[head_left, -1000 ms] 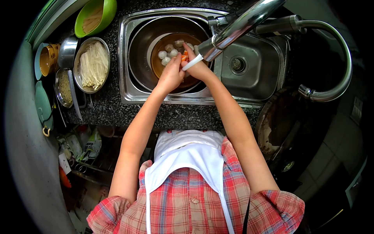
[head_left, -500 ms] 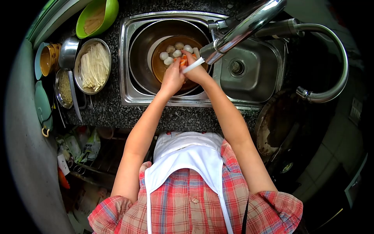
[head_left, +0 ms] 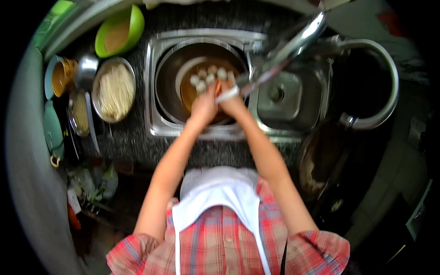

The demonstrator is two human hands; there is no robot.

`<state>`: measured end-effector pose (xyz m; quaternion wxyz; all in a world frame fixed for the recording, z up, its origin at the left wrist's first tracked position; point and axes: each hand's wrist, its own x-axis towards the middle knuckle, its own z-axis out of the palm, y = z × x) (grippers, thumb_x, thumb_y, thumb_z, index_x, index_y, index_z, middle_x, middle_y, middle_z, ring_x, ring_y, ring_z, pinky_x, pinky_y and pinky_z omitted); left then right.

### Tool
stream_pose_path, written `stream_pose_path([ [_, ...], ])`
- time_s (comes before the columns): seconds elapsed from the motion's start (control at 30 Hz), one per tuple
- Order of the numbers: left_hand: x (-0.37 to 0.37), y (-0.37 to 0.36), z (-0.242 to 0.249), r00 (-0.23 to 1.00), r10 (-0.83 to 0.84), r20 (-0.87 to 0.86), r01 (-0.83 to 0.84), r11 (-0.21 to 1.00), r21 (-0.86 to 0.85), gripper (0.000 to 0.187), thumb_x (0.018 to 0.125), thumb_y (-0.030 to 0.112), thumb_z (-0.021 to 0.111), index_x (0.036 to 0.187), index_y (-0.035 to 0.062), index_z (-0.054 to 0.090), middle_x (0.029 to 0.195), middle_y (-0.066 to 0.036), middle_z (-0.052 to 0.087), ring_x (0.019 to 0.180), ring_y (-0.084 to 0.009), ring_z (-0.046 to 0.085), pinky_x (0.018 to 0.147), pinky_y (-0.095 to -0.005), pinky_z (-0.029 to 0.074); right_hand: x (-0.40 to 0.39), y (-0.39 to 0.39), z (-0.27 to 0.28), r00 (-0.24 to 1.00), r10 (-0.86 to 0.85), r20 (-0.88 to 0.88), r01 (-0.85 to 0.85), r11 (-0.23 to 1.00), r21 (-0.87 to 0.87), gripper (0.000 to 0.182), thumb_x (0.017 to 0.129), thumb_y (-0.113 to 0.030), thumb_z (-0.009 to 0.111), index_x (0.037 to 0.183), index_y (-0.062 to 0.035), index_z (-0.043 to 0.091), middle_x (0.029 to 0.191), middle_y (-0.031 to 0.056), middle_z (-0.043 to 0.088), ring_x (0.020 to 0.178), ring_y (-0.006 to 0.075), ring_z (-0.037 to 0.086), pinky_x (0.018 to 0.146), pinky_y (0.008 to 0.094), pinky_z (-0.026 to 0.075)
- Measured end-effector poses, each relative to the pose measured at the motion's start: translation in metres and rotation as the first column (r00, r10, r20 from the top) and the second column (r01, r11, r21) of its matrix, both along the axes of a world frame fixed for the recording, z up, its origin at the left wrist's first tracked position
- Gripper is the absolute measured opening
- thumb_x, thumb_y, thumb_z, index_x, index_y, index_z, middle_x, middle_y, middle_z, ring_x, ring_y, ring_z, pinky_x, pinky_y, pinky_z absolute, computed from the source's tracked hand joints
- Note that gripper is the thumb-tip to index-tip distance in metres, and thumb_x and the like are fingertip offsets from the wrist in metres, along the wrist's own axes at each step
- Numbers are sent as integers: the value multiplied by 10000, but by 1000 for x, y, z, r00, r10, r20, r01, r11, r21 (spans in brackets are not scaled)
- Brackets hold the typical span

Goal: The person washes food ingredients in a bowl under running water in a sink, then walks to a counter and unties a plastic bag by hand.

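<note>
Under the running water, my left hand and my right hand are close together over a brown bowl. Both have their fingers closed around orange food pieces, whose exact kind the blur hides. Several whitish balls lie in the bowl just beyond my fingertips. The bowl sits inside a large metal basin, which stands in the left sink. Above my right hand, the faucet pours onto the hands.
Left of the sink stand a metal bowl of enoki mushrooms, a green bowl, a saucepan and stacked orange bowls. On the right are a second sink basin and a curved metal pipe.
The whole view has shifted slightly and blurred, with the sink appearing lower. My hands stay together around the orange pieces under the water.
</note>
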<state>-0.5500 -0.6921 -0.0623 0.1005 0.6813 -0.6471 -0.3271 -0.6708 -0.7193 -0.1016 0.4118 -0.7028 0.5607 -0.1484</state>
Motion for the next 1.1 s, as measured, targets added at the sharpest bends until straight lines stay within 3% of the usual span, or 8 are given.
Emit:
stream_pose_path([
  [0.1, -2, -5, 19, 998, -30, 52, 33, 998, -60, 579, 727, 136, 616, 1253, 63, 386, 905, -223, 613, 783, -431, 590, 670, -530, 465, -2, 14, -22, 959, 97, -266, -169, 950, -263, 337, 821, -293, 519, 1113, -133, 566, 1006, 201, 618, 882, 365, 613, 720, 446, 495],
  [0.27, 7, -11, 4, 993, -102, 66, 99, 994, 40, 497, 785, 147, 548, 1256, 107, 397, 853, -190, 637, 753, -408, 607, 641, -515, 473, 1, -3, -15, 970, -216, 112, 174, 938, 300, 460, 837, -498, 446, 1050, -120, 599, 1018, 185, 623, 935, 384, 587, 777, 442, 468],
  [0.4, 16, -18, 9, 999, -42, -32, 45, 993, 109, 281, 873, 277, 472, 1112, 131, 498, 797, -190, 642, 730, -390, 622, 629, -509, 481, 0, -4, -16, 967, -230, 111, 221, 971, 89, 277, 916, -304, 452, 933, -43, 545, 803, 113, 599, 701, 225, 577, 627, 359, 451],
  [0.57, 30, -16, -1, 994, 13, -107, -6, 998, 63, 349, 883, 338, 492, 1111, 81, 555, 856, -216, 642, 797, -393, 621, 705, -470, 493, -5, -4, 4, 993, -114, 21, 114, 993, 10, 362, 907, -369, 471, 913, -20, 567, 910, 214, 602, 898, 393, 583, 776, 442, 449],
  [0.63, 35, -14, -34, 975, 83, -205, -90, 996, -27, 330, 888, 275, 518, 1113, 36, 557, 830, -191, 652, 756, -330, 648, 658, -403, 512, -5, -7, 0, 974, -105, 200, 77, 986, 147, 307, 917, -349, 488, 869, -52, 552, 679, 106, 565, 589, 224, 567, 505, 347, 438],
  [0.7, 27, -18, -10, 780, 388, -491, -235, 909, 345, 225, 911, 174, 504, 1020, -17, 549, 746, -86, 633, 615, -124, 607, 527, -270, 500, -3, -8, 19, 896, -299, 327, 68, 821, 566, 271, 932, -346, 473, 895, -84, 535, 571, 4, 511, 428, 89, 489, 348, 244, 366],
  [0.93, 30, -22, -102, 759, 424, -493, -406, 901, 151, 297, 917, 254, 481, 862, -4, 615, 693, -105, 635, 637, -189, 633, 557, -328, 500, 0, -10, 20, 703, -464, 539, 5, 761, 649, 208, 910, -245, 485, 914, -100, 633, 769, -6, 623, 683, 90, 576, 596, 257, 461],
  [1.1, 26, -25, -38, 285, 688, -667, -386, 719, 577, 238, 958, 219, 438, 986, 18, 563, 816, -67, 612, 672, -152, 606, 602, -278, 517, -12, -12, 25, 742, -422, 521, -130, 671, 730, 156, 904, -169, 488, 1047, -120, 527, 838, 13, 609, 667, 115, 582, 530, 261, 494],
])
